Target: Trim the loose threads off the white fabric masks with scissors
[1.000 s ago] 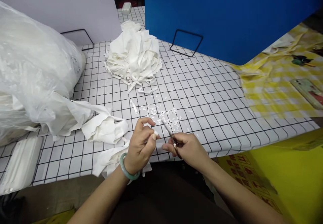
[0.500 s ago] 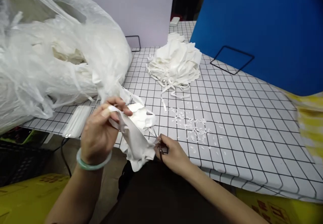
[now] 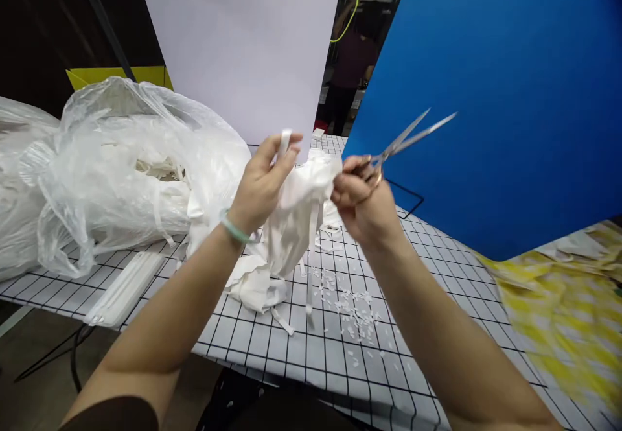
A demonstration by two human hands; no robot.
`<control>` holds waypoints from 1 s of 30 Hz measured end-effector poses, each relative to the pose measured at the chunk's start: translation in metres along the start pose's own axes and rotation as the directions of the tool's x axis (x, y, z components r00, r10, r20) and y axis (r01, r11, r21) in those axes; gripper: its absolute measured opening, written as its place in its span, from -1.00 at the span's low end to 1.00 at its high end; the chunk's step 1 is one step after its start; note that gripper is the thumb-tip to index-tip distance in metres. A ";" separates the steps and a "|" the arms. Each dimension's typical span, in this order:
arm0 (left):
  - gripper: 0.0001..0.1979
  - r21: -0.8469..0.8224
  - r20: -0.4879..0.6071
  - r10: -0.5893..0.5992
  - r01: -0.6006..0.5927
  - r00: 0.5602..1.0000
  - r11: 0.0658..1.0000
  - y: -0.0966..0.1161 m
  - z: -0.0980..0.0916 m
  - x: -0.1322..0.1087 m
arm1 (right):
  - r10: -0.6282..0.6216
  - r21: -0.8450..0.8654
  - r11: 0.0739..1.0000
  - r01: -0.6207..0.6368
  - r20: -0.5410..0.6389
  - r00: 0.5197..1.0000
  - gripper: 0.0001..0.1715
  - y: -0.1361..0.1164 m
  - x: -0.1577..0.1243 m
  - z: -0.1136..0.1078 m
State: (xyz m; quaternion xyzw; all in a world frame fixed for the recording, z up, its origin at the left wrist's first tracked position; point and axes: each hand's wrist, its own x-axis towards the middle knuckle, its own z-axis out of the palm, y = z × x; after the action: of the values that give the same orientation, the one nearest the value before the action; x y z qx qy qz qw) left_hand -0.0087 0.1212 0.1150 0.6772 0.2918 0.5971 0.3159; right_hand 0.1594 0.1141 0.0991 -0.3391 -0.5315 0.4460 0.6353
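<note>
White fabric (image 3: 296,223) hangs in the air between my two hands, a long strap dangling from it. My left hand (image 3: 265,178) is closed on its upper left side, a white strap showing between thumb and fingers. On the right, my right hand (image 3: 362,198) pinches the fabric's edge and also holds scissors (image 3: 396,147) by the handles, blades spread and pointing up to the right. A crumpled white piece (image 3: 255,285) lies on the table below. Behind the held fabric, a white fabric pile (image 3: 328,159) is mostly hidden.
Plastic bags (image 3: 208,139) of white fabric fill the left, near a flat white object (image 3: 127,288). Small white scraps (image 3: 357,311) dot the grid cloth. A pale panel (image 3: 253,48) and a blue panel (image 3: 490,94) stand behind; yellow checked cloth (image 3: 558,314) lies right. A person stands beyond.
Both hands have risen from the table's front edge, lifting the white fabric. The scissors now point up, away from the fabric. The view has tilted upward.
</note>
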 end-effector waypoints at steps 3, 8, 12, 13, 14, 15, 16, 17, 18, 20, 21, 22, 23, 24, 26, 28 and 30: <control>-0.74 0.071 -0.008 0.152 -0.151 0.988 0.986 -0.016 0.030 0.069 | -0.214 -0.200 0.963 0.181 -0.157 0.964 -0.85 -0.014 0.076 -0.012; -0.87 0.243 0.191 0.023 -0.070 0.981 0.968 -0.075 0.030 0.082 | -0.354 -0.565 0.807 0.174 -0.227 0.907 -0.87 0.007 0.118 -0.048; -0.90 0.384 -0.004 -0.194 0.180 0.981 0.906 -0.111 -0.016 -0.013 | 0.050 -0.582 0.808 -0.091 -0.086 0.995 -0.81 0.082 0.022 -0.047; -0.90 0.369 -0.081 -0.242 0.254 0.967 0.894 -0.114 -0.027 -0.040 | 0.261 -0.559 0.805 -0.198 0.034 0.965 -0.78 0.103 -0.009 -0.038; -0.89 0.358 -0.148 -0.273 0.309 0.950 0.881 -0.116 -0.036 -0.066 | 0.394 -0.561 0.785 -0.264 0.123 0.911 -0.74 0.122 -0.037 -0.027; -0.87 0.357 -0.184 -0.288 0.337 0.940 0.871 -0.115 -0.042 -0.089 | 0.467 -0.568 0.767 -0.298 0.176 0.867 -0.68 0.138 -0.061 -0.015; -0.85 0.360 -0.205 -0.295 0.352 0.933 0.864 -0.114 -0.046 -0.108 | 0.489 -0.567 0.765 -0.306 0.201 0.849 -0.67 0.150 -0.080 -0.004; -0.83 0.372 -0.207 -0.291 0.350 0.934 0.860 -0.111 -0.049 -0.123 | 0.497 -0.565 0.765 -0.309 0.214 0.841 -0.69 0.157 -0.092 0.007; -0.82 0.387 -0.196 -0.281 0.338 0.939 0.858 -0.108 -0.050 -0.134 | 0.490 -0.559 0.771 -0.306 0.214 0.845 -0.72 0.159 -0.099 0.014; -0.79 0.412 -0.152 -0.256 0.296 0.955 0.862 -0.101 -0.053 -0.146 | 0.461 -0.540 0.789 -0.293 0.206 0.863 -0.80 0.149 -0.102 0.020; -0.76 0.432 -0.116 -0.223 0.251 0.968 0.866 -0.097 -0.055 -0.148 | 0.444 -0.524 0.804 -0.281 0.216 0.869 -0.83 0.138 -0.102 0.018; -0.74 0.458 -0.070 -0.177 0.189 0.982 0.868 -0.093 -0.058 -0.150 | 0.434 -0.496 0.825 -0.271 0.246 0.867 -0.84 0.124 -0.104 0.013; -0.69 0.489 -0.016 -0.125 0.117 0.992 0.864 -0.091 -0.062 -0.150 | 0.428 -0.463 0.845 -0.266 0.289 0.856 -0.83 0.110 -0.109 0.006; -0.64 0.524 0.050 -0.078 0.041 0.996 0.851 -0.089 -0.065 -0.151 | 0.436 -0.410 0.870 -0.275 0.376 0.818 -0.81 0.096 -0.117 -0.002; -0.52 0.590 0.205 -0.029 -0.100 0.978 0.801 -0.089 -0.069 -0.153 | 0.485 -0.349 0.871 -0.347 0.489 0.726 -0.79 0.075 -0.140 -0.019; -0.42 0.660 0.348 -0.078 -0.185 0.934 0.728 -0.095 -0.068 -0.157 | 0.538 -0.346 0.842 -0.414 0.499 0.679 -0.76 0.066 -0.169 -0.034; -0.41 0.748 0.449 -0.199 -0.245 0.871 0.617 -0.102 -0.065 -0.160 | 0.590 -0.342 0.807 -0.481 0.469 0.657 -0.72 0.064 -0.196 -0.047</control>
State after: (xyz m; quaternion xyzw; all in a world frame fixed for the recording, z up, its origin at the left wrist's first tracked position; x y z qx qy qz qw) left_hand -0.0935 0.0669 -0.0589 0.8777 0.4236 0.2200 0.0423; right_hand 0.1848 -0.0416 -0.0414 -0.3946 -0.6069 0.6401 0.2573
